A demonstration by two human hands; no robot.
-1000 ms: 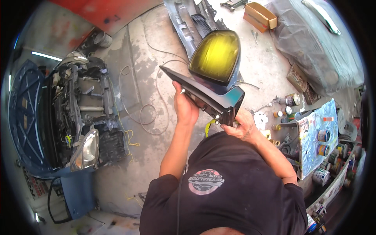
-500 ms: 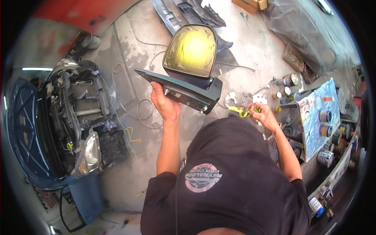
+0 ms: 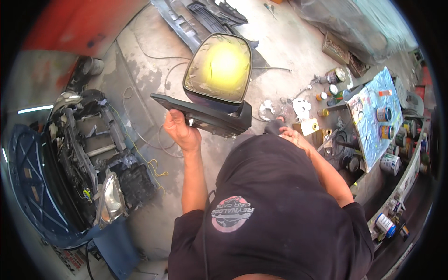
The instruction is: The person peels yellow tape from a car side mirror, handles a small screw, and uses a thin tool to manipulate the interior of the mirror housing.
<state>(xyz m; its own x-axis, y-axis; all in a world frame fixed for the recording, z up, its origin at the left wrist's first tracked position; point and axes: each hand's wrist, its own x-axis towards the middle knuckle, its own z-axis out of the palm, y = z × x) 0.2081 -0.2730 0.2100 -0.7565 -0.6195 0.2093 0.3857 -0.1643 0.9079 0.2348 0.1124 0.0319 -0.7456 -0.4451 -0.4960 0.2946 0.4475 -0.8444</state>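
A car side mirror (image 3: 219,70) with a dark housing and a yellow reflection in its glass is held up in front of me. My left hand (image 3: 183,133) is closed around the left part of its flat black base (image 3: 205,114), the thumb pressed up against it. Bolts stick out from the underside of that base. Down beside the hem of my dark shirt (image 3: 275,163), over my right thigh, is my right hand (image 3: 296,138). Its fingers look bent and pressed together, their tips partly hidden; whatever they hold, if anything, does not show.
At left stands a dismantled car front with a headlight (image 3: 111,198) and raised blue hood (image 3: 32,182). Black trim pieces (image 3: 205,18) lie on the floor ahead. To the right, paint cans (image 3: 386,132) sit on a foil-covered stand (image 3: 371,112). Cords and a yellow string (image 3: 156,168) trail across the floor.
My right hand has dropped from in front to my right side, and the yellow-green strip it held is out of sight. The mirror has shifted slightly left, still in my left hand.
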